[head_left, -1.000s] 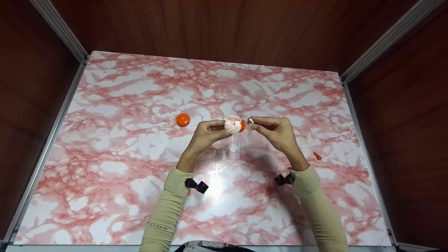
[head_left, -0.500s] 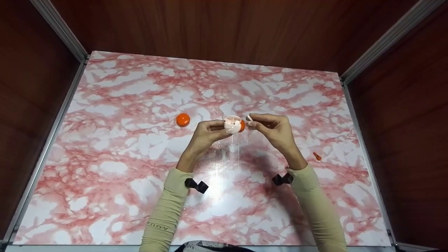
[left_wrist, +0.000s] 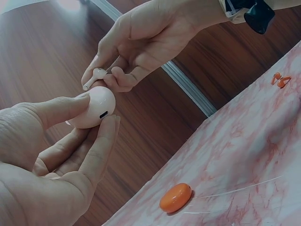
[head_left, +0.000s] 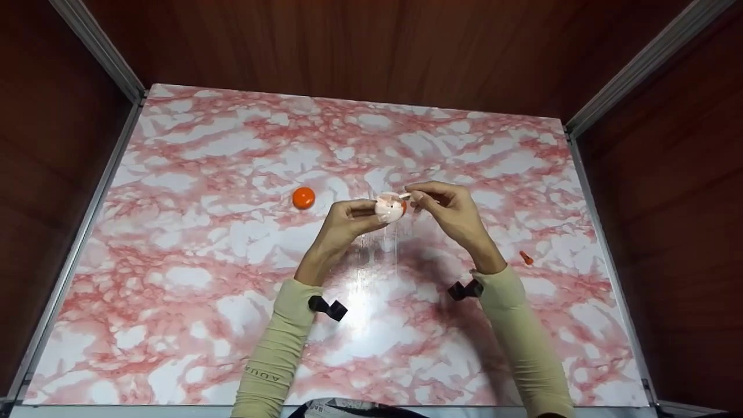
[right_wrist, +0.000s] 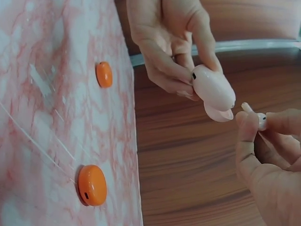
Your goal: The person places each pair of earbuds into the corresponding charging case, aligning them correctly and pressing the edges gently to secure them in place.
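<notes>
Held up over the table, a white earbud charging case (head_left: pixel 390 210) has its lid raised. My left hand (head_left: pixel 345 225) grips it between thumb and fingers, its charging port visible in the left wrist view. My right hand (head_left: pixel 454 210) pinches a white earbud (left_wrist: pixel 97 77) by thumb and fingertips, right beside the case's rim. In the right wrist view a small gap separates this earbud (right_wrist: pixel 261 122) from the case (right_wrist: pixel 214 88). Whether the case's slots hold anything is too small to tell.
One closed orange charging case (head_left: pixel 303 198) lies left of the hands. A second orange case (right_wrist: pixel 92 185) shows in the right wrist view; the white case partly covers it from above. Orange earbuds (head_left: pixel 526 258) lie at the right. Wooden panels (head_left: pixel 371 52) border the marbled tabletop (head_left: pixel 191 325).
My right hand has moved left and slightly away from the body, bringing the white earbud up to the case. The earbud's angle has turned. My left hand has shifted slightly right with the case.
</notes>
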Available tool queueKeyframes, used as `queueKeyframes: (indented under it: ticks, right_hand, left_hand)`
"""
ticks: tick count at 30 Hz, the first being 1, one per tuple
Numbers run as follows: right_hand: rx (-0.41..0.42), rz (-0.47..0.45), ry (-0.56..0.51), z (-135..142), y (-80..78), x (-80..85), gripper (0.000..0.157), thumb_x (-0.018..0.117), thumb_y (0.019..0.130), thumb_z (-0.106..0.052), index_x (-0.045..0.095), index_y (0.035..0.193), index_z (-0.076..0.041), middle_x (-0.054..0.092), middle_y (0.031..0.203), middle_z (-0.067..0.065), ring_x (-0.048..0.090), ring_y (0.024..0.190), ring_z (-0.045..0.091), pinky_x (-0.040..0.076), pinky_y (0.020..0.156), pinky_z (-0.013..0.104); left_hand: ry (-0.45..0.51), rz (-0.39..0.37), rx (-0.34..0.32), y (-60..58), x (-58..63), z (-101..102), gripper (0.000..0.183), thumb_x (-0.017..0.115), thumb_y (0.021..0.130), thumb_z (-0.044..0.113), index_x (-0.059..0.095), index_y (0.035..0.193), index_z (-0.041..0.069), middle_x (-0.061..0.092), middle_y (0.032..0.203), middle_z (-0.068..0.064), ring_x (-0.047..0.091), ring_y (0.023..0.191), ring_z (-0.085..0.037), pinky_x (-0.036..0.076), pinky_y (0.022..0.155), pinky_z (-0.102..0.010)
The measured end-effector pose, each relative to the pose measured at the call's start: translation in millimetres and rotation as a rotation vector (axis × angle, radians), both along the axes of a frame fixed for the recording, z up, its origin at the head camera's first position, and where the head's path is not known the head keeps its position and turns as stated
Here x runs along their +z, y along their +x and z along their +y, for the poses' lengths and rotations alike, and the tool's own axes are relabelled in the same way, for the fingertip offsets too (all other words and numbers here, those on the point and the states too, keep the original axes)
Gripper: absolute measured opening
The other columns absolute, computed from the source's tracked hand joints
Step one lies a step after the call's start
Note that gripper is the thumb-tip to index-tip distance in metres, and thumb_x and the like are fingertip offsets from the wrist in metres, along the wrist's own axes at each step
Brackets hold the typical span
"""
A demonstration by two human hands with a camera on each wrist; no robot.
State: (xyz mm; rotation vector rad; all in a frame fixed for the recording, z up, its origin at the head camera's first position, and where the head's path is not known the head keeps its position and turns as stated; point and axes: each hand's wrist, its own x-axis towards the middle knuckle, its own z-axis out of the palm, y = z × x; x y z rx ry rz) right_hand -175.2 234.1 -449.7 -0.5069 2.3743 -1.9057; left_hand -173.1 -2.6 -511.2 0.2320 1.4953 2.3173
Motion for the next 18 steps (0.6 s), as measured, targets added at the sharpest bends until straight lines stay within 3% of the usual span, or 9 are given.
queueKeyframes:
  ticks: [4, 10, 18]
  right_hand:
    - [-0.002, -0.005, 0.03, -3.3, -2.9, 1.5, 0.024, 0.067, 0.104, -0.011, 0.076, 0.119, 0.005, 0.079, 0.098, 0.006, 0.072, 0.079, 0.011, 0.065, 0.077, 0.029]
    - [0.014, 0.04, 0.121, -8.7, -5.6, 7.4, 0.025, 0.068, 0.104, -0.014, 0.077, 0.115, 0.006, 0.075, 0.095, 0.014, 0.064, 0.073, 0.008, 0.057, 0.066, 0.021]
    - [0.044, 0.082, 0.226, -11.8, -7.7, 13.8, 0.021, 0.071, 0.102, -0.018, 0.082, 0.113, -0.004, 0.072, 0.091, 0.017, 0.057, 0.071, 0.008, 0.048, 0.062, 0.017]
  left_hand:
    - [-0.012, 0.002, 0.008, 0.4, 1.2, 0.5, 0.038, 0.073, 0.093, -0.006, 0.066, 0.13, -0.014, 0.078, 0.119, -0.018, 0.077, 0.104, -0.017, 0.064, 0.101, -0.035]
    - [-0.002, 0.003, 0.002, 0.3, 1.9, 2.8, 0.039, 0.072, 0.093, -0.007, 0.064, 0.131, -0.015, 0.076, 0.122, -0.022, 0.077, 0.104, -0.018, 0.064, 0.102, -0.036]
    - [-0.012, 0.024, -0.003, 1.8, 2.2, 5.0, 0.037, 0.072, 0.094, -0.006, 0.066, 0.13, -0.014, 0.076, 0.122, -0.022, 0.078, 0.103, -0.018, 0.064, 0.1, -0.036]
